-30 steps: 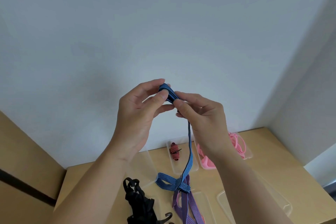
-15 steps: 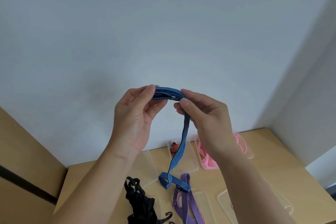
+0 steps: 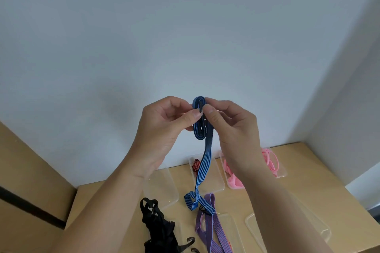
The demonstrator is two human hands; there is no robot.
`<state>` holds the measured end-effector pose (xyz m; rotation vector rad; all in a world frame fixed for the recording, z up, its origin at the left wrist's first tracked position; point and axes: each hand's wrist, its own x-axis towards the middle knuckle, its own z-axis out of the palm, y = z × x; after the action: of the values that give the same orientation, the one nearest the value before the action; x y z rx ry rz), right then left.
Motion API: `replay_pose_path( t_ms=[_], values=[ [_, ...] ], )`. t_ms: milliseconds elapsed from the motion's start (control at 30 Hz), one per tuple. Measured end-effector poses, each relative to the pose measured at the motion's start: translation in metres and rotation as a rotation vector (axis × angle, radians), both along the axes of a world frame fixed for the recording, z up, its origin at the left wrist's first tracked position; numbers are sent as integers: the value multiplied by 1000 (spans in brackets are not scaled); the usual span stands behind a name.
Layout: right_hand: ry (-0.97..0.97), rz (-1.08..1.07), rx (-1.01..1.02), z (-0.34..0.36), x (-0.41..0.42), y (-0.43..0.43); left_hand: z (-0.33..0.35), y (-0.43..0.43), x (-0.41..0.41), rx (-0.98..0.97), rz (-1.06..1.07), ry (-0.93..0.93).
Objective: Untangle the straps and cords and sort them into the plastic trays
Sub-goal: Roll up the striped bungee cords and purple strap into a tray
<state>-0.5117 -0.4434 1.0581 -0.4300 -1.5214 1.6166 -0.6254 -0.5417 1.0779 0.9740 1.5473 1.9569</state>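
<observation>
Below a pale wall (image 3: 185,26), the worktop (image 3: 308,170) carries clear trays (image 3: 216,178): red strap (image 3: 195,167) and pink cords (image 3: 232,178) look sorted. Left hand (image 3: 162,129) and right hand (image 3: 232,129) pinch the blue strap (image 3: 205,162) in a tight grip, aloft; black strap (image 3: 158,228) and purple strap (image 3: 209,230) await.

soft even daylight, faint wall shadow, wide-angle bending at edges.
</observation>
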Motion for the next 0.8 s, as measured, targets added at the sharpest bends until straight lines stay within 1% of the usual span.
replay_pose_path(
  t_ms=[133,200,300,367,433,500,600,667,800],
  values=[
    [-92,79,21,-8,0,-6,-4,5,3,59,100,-184],
    [-118,98,36,-12,1,-7,-5,5,3,49,128,-230],
    [-126,136,64,-11,7,3,-6,-2,-2,0,-10,-207],
    [-146,180,86,-9,11,11,-4,-7,-9,-36,-128,-160],
    [-165,215,106,-7,13,16,-4,-11,-16,-49,-193,-98],
    [-167,246,112,-4,15,15,-4,-13,-19,-26,-210,-79],
    [-90,304,62,3,17,12,-5,-13,-17,47,-220,-72],
    [-46,303,53,5,18,10,-8,-14,-15,102,-234,-71],
    [-24,275,79,8,20,9,-10,-16,-16,182,-289,-89]
  ],
)
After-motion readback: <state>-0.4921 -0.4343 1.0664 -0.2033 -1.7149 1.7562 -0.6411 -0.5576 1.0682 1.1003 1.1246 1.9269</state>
